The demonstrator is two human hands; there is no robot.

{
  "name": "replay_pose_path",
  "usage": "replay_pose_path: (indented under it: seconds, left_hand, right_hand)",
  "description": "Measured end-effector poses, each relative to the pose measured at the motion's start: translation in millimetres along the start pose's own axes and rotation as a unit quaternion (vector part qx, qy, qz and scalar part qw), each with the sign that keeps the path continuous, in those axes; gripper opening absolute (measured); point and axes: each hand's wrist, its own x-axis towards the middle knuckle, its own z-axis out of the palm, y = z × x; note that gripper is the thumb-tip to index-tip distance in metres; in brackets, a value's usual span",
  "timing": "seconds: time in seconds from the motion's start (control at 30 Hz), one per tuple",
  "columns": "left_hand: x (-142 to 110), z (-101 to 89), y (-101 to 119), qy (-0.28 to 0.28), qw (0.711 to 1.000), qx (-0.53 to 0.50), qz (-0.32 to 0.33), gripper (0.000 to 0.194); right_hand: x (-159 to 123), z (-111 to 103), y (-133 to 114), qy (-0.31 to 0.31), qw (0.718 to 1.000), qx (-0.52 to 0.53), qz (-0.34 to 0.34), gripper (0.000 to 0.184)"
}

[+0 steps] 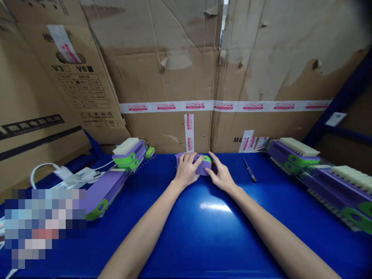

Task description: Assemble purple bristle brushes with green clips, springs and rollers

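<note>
Near the back of the blue table lies a purple and green brush-like device (203,167), with part of a bristled edge showing at its left. My left hand (187,169) is closed over its left part, fingers wrapped across the top. At the green right end is my right hand (223,176), its thumb at the device's near side and its index finger stretched out apart from the thumb. The other fingers of my right hand are partly hidden. A screwdriver (250,171) with a dark handle lies to the right of my right hand.
Similar purple and green devices with cream bristles stand stacked at the left (129,153) and right (296,155). A small green item (150,152) lies beside the left stack. A white power strip (78,176) with cables sits at far left. Cardboard (168,85) walls the back.
</note>
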Motion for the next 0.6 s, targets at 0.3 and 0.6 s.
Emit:
replay_pose_path:
  seconds: [0.3,0.6]
  left_hand:
    - [1.6,2.8,-0.4,0.018,0.999,-0.036,0.016,0.056]
    - [0.1,2.8,-2.4,0.037,0.998,-0.013,0.049,0.057]
  right_hand:
    - [2.2,-1.0,-1.1,0.012,0.997,-0.004,-0.071,0.063]
    - [3.2,-8.4,-0.3,0.026,0.998,-0.035,-0.033,0.061]
